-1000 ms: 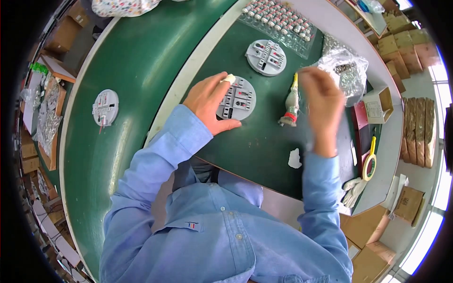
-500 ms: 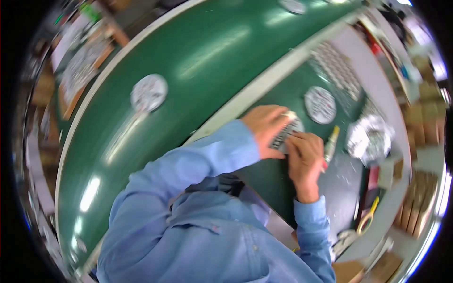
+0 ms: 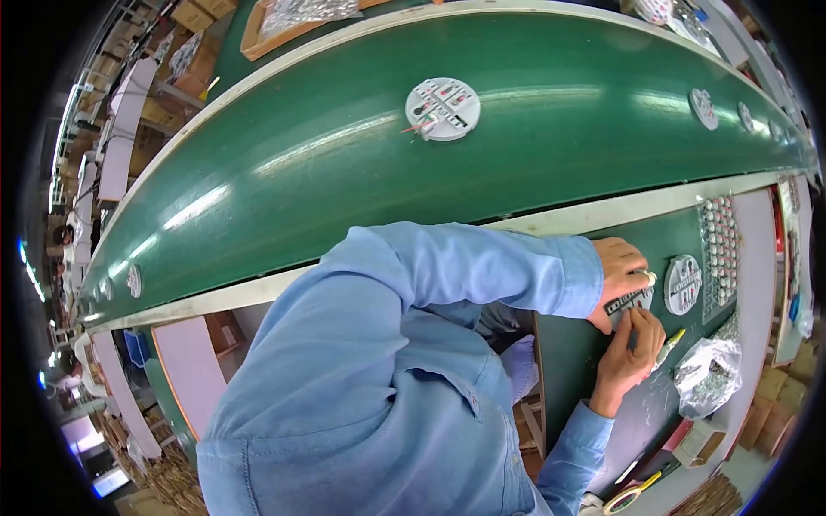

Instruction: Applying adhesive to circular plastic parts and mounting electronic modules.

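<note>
My left hand (image 3: 618,277) is curled around the upper left side of a round whitish plate (image 3: 638,300) with a dark strip of slots, its fingers over the rim. Close below, my right hand (image 3: 631,354) has its fingertips pinched together against the lower edge of that plate. Whether something small sits in the pinch is hidden. Just right of my right hand is a slim tube with a yellow-green tip (image 3: 671,348); it appears to lie on the bench. A second round plate (image 3: 683,285) fitted with small parts lies farther right.
Beyond a pale rail, a green conveyor belt (image 3: 327,189) carries another round plate (image 3: 442,109) and several more toward its ends. At the bench's right stand a tray of small round parts (image 3: 720,249), a clear plastic bag (image 3: 707,375) and yellow-handled scissors (image 3: 632,497).
The whole view has swung, so the bench now appears farther right and more belt shows. Both hands stay at the same plate, in much the same grip.
</note>
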`<move>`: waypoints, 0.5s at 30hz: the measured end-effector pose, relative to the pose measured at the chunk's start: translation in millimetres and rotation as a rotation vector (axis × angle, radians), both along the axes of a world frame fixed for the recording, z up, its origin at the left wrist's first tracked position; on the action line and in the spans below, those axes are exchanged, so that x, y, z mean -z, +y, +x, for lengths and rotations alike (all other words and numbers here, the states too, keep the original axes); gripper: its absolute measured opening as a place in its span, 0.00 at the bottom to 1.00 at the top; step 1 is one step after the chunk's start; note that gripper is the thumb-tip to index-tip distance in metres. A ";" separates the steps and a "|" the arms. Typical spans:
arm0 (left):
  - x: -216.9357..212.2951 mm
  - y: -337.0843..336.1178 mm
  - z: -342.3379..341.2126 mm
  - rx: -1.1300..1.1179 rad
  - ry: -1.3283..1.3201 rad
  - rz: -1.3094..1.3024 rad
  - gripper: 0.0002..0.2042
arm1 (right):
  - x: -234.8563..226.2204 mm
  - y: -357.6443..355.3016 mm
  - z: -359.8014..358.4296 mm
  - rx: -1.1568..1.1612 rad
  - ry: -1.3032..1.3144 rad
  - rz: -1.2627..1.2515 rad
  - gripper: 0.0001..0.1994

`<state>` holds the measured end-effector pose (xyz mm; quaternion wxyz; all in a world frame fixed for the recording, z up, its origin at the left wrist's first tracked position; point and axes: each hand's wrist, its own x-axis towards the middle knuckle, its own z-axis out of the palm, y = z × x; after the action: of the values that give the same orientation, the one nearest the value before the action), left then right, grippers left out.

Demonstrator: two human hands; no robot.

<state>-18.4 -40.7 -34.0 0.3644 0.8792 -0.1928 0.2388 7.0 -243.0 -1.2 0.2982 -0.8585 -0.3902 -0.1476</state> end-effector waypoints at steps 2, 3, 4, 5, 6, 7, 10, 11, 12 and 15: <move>5.7 2.6 2.1 -0.013 -0.019 -0.006 0.43 | 1.9 1.3 1.5 -0.010 -0.011 -0.034 0.06; 9.4 4.7 2.8 -0.002 -0.043 -0.016 0.42 | 3.1 2.6 2.8 -0.033 -0.011 -0.047 0.06; 12.8 1.3 11.9 0.032 -0.007 0.011 0.41 | 7.1 -2.9 7.6 -0.020 -0.034 -0.064 0.06; 14.6 -2.4 19.5 0.051 0.034 0.043 0.39 | 11.7 -9.6 12.9 -0.022 -0.054 -0.072 0.07; 19.7 -5.2 24.7 0.029 -0.023 0.054 0.39 | 16.4 -14.8 19.1 -0.014 -0.029 -0.076 0.07; 13.1 -12.8 29.6 0.020 -0.111 0.078 0.39 | 11.0 -23.0 24.7 0.007 -0.035 -0.074 0.08; 14.7 -17.9 31.9 -0.061 -0.087 0.112 0.39 | 14.7 -28.0 40.0 -0.031 -0.032 -0.031 0.08; 19.2 -15.6 30.3 -0.099 -0.107 0.096 0.38 | 16.7 -25.2 47.8 -0.038 0.111 -0.003 0.08; 16.9 -19.3 34.5 -0.108 -0.149 0.072 0.38 | 7.2 -21.5 51.4 -0.016 0.234 0.016 0.08; 27.9 -28.9 33.2 -0.171 -0.163 0.084 0.41 | -31.6 -4.2 29.1 -0.048 0.312 -0.101 0.12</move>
<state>14.8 -69.6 -62.0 0.2887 0.8847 -0.1557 0.3313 36.1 -247.2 30.4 0.3152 -0.8752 -0.3666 0.0146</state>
